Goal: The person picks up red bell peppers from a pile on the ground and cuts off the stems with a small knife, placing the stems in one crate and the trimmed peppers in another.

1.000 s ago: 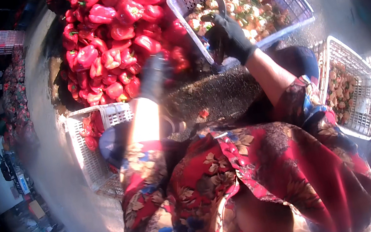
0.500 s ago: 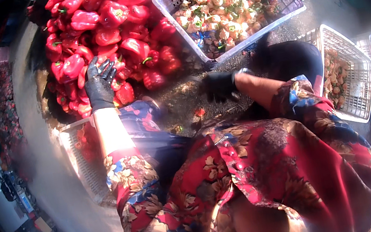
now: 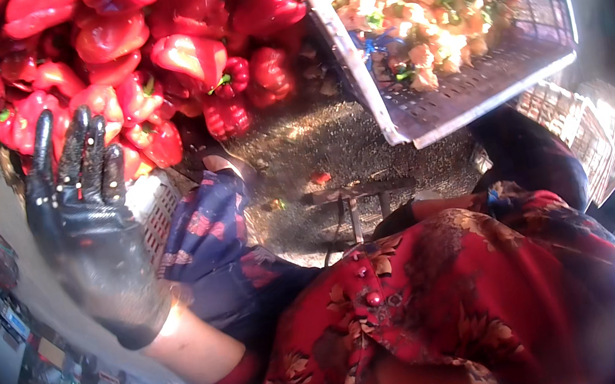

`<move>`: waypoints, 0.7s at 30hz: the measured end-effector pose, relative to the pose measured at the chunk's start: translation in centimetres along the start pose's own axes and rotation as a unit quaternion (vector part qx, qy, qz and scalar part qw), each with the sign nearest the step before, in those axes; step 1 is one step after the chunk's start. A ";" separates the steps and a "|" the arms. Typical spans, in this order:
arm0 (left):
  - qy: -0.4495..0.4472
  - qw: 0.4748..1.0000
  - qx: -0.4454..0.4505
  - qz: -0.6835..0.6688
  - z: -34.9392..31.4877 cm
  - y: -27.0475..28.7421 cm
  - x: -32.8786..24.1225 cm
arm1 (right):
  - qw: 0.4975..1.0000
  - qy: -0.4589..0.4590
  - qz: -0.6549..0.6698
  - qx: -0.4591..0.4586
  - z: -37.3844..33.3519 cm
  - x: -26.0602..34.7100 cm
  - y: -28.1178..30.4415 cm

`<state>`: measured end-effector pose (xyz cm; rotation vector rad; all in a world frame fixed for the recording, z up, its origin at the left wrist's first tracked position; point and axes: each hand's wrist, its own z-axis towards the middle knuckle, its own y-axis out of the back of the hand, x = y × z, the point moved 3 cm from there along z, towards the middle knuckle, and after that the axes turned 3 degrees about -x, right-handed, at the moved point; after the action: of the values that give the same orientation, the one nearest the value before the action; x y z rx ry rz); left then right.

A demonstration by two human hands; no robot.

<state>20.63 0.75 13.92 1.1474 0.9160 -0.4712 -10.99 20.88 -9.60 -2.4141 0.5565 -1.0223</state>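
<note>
Many whole red bell peppers (image 3: 137,66) lie heaped on the ground, unprocessed. Left hand (image 3: 88,231), in a black glove, hovers at the heap's edge, fingers spread, holding nothing. Right hand is out of view. Grey slotted plastic crate (image 3: 470,85) already holds cut cores and trimmings.

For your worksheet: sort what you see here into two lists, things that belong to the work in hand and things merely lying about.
In the work:
left hand, black-gloved, open
red peppers, heaped by its fingertips
white crate of pepper trimmings

Lying about:
small pepper scrap on the ground
empty white crate at right
</note>
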 end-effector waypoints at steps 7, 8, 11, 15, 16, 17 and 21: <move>0.110 0.993 -0.025 -0.030 4.9 0.0 2.7 | 0.998 0.009 0.024 0.065 -0.5 1.2 1.9; 0.128 0.991 -0.027 -0.039 5.2 0.1 2.7 | 0.997 0.011 0.021 0.072 -0.7 1.4 2.2; 0.167 0.979 0.008 -0.120 7.4 -2.8 4.8 | 0.998 0.017 0.032 0.044 0.2 1.3 2.9; 0.228 0.944 -0.058 -0.230 6.9 -3.0 1.7 | 0.997 0.033 -0.010 0.063 0.6 2.4 3.7; 0.229 0.939 -0.051 -0.252 6.9 -3.0 2.0 | 0.998 0.035 -0.016 0.056 0.9 2.6 3.8; 0.229 0.932 -0.041 -0.278 7.0 -3.2 2.3 | 0.998 0.039 -0.023 0.044 1.2 2.8 4.3; 0.228 0.911 -0.017 -0.343 7.2 -2.7 4.6 | 0.995 0.072 -0.071 0.009 1.9 3.8 5.1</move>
<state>23.96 -6.34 9.56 0.8893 1.7505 -0.7628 -8.08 15.23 -11.50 -2.4062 0.4274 -1.2620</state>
